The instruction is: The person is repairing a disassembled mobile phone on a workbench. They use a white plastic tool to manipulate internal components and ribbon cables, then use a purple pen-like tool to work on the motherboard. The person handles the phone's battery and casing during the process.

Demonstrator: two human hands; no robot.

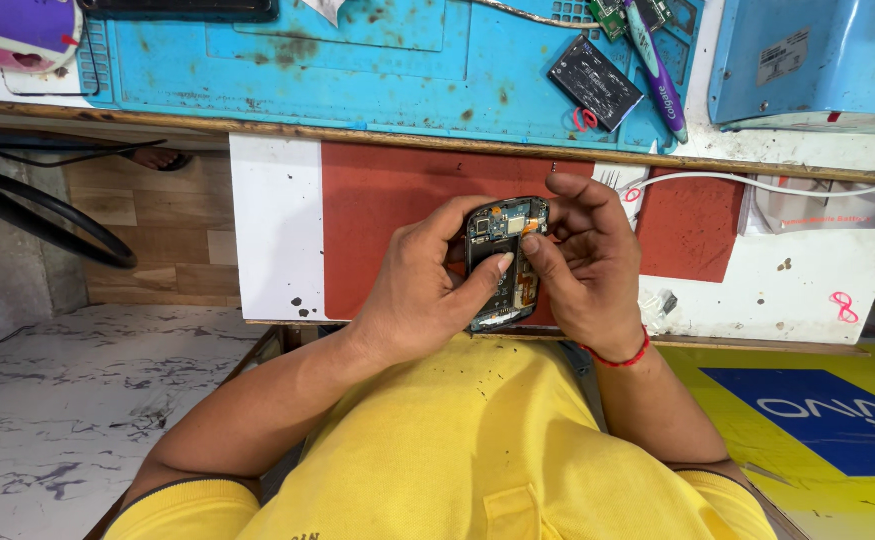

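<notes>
We hold the opened dark phone body with its bare circuit board over the table's near edge, left hand clasping it, right hand fingers pinching its top; a slip could tear the small parts

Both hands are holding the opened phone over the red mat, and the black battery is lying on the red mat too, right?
Not quite. The head view shows the battery lying on the blue mat farther up the bench. The left hand and right hand do hold the opened phone over the red mat.
</notes>
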